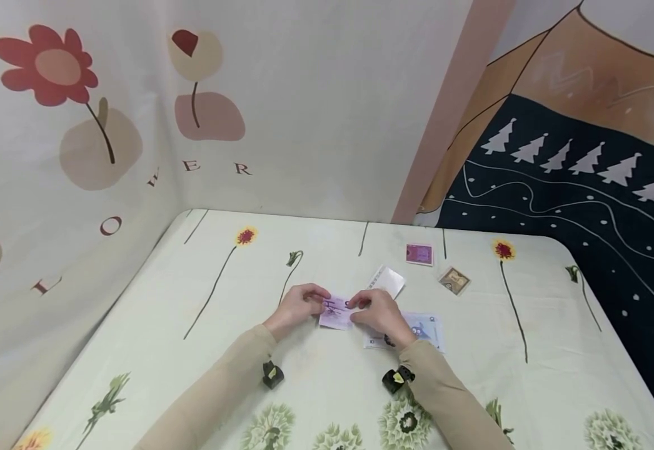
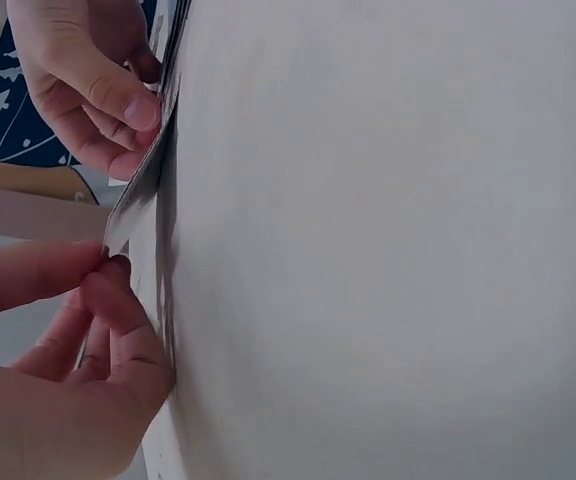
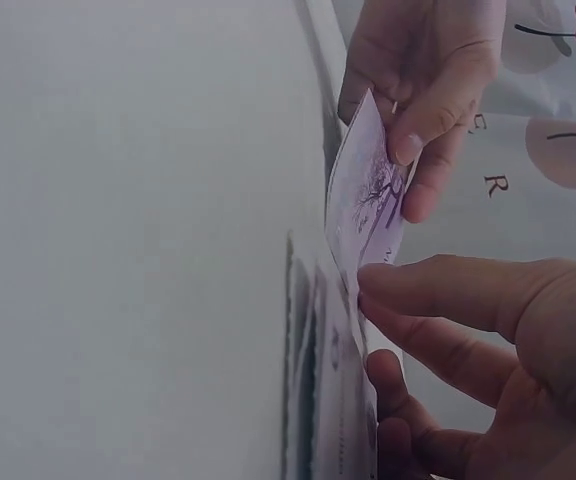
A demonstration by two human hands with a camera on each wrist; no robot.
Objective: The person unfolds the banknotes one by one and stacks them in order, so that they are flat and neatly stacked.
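Between both hands is a flat purple printed packet, low over the table. My left hand pinches its left side between thumb and fingers; in the left wrist view the left hand shows this grip at the packet's edge. My right hand pinches the opposite side, and the right wrist view has its thumb and finger on the purple packet, which bends slightly. A light-blue printed packet lies partly beneath the right hand and wrist.
Behind the right hand lies a white-silver packet. Farther back are a small purple-red card-like piece and a brown one. A flower-print cloth covers the table; a printed curtain hangs along its far side.
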